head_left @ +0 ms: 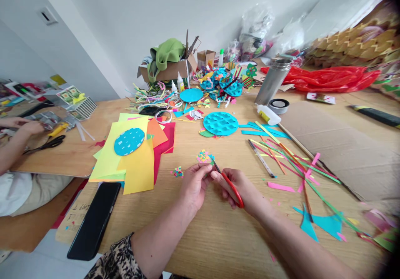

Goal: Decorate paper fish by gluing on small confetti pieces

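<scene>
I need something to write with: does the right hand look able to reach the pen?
Probably yes: only bare table separates the right hand from the pen, though that hand holds scissors.

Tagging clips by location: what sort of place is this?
Likely a craft room or classroom: coloured paper and paper strips cover parts of the table, glue bottles stand behind, and the right hand holds scissors.

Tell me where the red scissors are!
In the head view, the red scissors are just right of centre, in the right hand, with their tips beside the left hand.
</scene>
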Motion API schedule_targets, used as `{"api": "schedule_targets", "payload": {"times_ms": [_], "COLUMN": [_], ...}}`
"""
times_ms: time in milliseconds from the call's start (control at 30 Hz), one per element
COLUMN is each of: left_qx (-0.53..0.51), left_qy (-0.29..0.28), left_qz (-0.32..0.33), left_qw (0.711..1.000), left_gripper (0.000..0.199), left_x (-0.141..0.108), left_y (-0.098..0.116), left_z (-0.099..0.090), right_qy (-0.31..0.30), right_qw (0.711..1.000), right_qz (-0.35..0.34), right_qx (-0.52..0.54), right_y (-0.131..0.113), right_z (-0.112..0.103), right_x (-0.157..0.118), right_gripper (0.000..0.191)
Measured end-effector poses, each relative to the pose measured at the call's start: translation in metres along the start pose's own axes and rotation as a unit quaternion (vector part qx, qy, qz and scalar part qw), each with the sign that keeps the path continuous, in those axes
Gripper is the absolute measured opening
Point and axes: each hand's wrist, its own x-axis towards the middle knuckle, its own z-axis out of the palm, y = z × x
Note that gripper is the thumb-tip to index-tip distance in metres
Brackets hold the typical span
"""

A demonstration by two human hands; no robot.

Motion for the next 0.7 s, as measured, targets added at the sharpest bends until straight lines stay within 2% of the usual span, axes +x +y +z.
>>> {"api": "schedule_targets", "payload": {"times_ms": [300, 467, 700], "left_qx": [0.13, 0.2, 0.248], "left_qy": [-0.048, -0.086, -0.122], "left_qz": [-0.05, -0.075, -0.106], "left_qw": [0.989, 0.973, 0.955], "left_gripper": [0.03, 0.032, 0.032], "left_x": [0.015, 0.017, 0.017], "left_y": [0.036, 0.045, 0.051], "left_z": [-0.014, -0.019, -0.023], "right_qy": [-0.055, -0.077, -0.1], "right_qw": [0.998, 0.996, 0.993], "right_qz": [-0.016, -0.011, -0.011], "right_qx": [-0.023, -0.034, -0.06], "right_y": [-0.014, -0.011, -0.009], "right_z": [-0.009, -0.012, -0.013], "right_x": [-0.009, -0.007, -0.007], "right_gripper": [0.059, 0.059, 0.058]}}
